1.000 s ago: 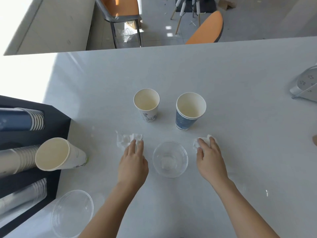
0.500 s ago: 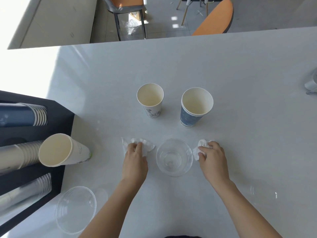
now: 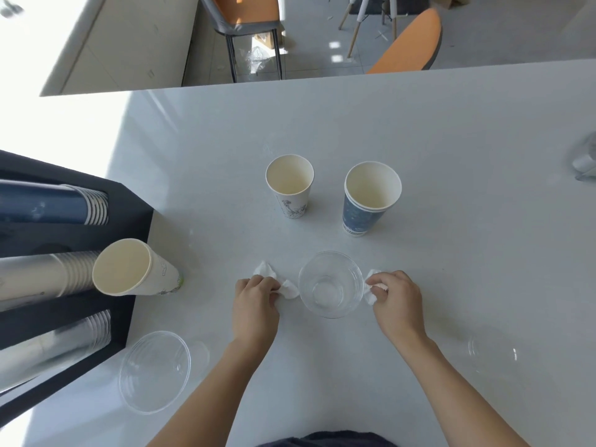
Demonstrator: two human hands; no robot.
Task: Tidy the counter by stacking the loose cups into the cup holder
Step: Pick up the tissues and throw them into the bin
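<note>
A clear plastic cup (image 3: 331,284) stands upright on the white counter between my hands. My left hand (image 3: 254,304) pinches a crumpled white tissue (image 3: 283,282) just left of it. On the cup's right side my right hand (image 3: 396,301) grips a second tissue wad (image 3: 370,290). Behind stand a white paper cup (image 3: 290,185) and a blue paper cup (image 3: 369,198). The black cup holder (image 3: 132,221) at the left holds stacks of blue, white and clear cups lying sideways. A white paper cup (image 3: 129,269) and a clear cup (image 3: 154,371) stand upright beside it.
A faint clear cup (image 3: 493,353) sits at the right near my forearm. A grey metal object (image 3: 585,159) is at the right edge. Beyond the counter's far edge are orange chairs (image 3: 409,46) and the floor.
Both hands have closed their fingers on the tissues and drawn them in toward the clear cup. The cups have not moved.
</note>
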